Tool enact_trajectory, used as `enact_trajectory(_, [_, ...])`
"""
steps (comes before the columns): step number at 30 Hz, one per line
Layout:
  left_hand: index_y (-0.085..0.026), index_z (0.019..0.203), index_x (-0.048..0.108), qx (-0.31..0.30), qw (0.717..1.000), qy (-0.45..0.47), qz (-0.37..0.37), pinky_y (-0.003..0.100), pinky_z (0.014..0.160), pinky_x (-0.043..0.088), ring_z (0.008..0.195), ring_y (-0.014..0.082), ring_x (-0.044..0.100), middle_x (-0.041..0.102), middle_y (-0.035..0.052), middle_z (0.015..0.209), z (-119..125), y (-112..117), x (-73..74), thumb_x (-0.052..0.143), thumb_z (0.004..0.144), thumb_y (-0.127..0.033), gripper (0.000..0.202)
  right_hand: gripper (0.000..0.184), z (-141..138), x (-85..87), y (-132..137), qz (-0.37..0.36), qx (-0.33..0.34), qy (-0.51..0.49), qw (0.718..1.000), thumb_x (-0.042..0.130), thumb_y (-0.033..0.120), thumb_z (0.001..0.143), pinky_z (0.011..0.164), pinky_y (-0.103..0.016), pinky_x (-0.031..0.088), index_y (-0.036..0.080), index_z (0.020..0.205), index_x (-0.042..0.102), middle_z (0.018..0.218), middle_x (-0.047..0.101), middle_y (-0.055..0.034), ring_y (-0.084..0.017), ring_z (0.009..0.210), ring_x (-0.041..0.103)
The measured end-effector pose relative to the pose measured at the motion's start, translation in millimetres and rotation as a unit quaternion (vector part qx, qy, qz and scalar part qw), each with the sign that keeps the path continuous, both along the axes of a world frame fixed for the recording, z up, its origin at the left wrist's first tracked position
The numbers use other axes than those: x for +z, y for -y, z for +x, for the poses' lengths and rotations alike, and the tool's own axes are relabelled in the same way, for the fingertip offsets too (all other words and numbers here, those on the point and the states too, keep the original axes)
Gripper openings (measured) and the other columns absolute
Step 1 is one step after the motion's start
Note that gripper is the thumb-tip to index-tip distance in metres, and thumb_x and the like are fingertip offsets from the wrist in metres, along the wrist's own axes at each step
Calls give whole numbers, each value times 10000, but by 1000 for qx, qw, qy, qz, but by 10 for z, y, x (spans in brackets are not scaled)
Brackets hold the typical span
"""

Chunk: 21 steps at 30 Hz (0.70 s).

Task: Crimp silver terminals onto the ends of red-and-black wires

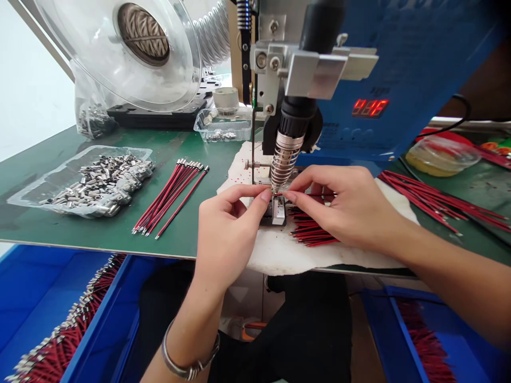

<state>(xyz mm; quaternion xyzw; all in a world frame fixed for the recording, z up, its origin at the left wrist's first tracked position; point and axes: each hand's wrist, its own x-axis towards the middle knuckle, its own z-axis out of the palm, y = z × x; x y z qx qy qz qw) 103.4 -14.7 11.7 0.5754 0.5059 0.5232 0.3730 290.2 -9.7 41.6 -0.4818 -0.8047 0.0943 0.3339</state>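
My right hand (339, 205) pinches a thin red-and-black wire (279, 194) between thumb and fingertips, right under the soldering iron's tip. Opposite it, my left hand (235, 229) has thumb and forefinger pressed together beside the tip; whatever lies between them is too small to make out. The soldering iron (286, 154), with a spring around its lower part, points down at a small metal block (278, 211). Below my right hand, a bundle of red-and-black wires (311, 229) rests on a white cloth (271, 252), partly hidden by the hand.
Left on the green table (179, 226) lie wires with metal ends (171, 197) and a plastic tray (30, 197) of small metal parts. A clear reel (99, 58) stands behind. The blue machine (339, 127) shows red digits. More wires (431, 199) lie right; blue bins (99, 319) sit below.
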Motion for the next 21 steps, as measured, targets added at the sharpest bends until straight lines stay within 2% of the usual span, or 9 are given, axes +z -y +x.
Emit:
enact_trajectory(11, [-195, 871, 786, -8, 1000, 5, 8, 230, 529, 430, 724, 170, 643, 741, 60, 873, 4, 2, 8, 746, 824, -435, 248, 113, 64, 11, -14, 32, 27, 51, 998, 621, 320, 929, 595, -314, 453, 244, 893, 696, 816, 735, 3, -152, 624, 612])
enact_trajectory(18, [-206, 873, 795, -9, 1000, 11, -4, 244, 584, 465, 738, 174, 641, 740, 58, 892, -18, 15, 9, 752, 820, -414, 219, 95, 91, 48, -29, 49, 55, 69, 995, 628, 237, 905, 584, -313, 437, 232, 845, 701, 780, 728, 5, -151, 621, 607])
enact_trajectory(21, [-211, 835, 789, -4, 1000, -4, -4, 240, 573, 447, 712, 162, 621, 733, 48, 854, -25, 14, 6, 753, 820, -396, 189, 86, 83, 51, -33, 45, 65, 55, 995, 632, 206, 897, 586, -301, 444, 226, 890, 716, 808, 735, 3, -147, 643, 623])
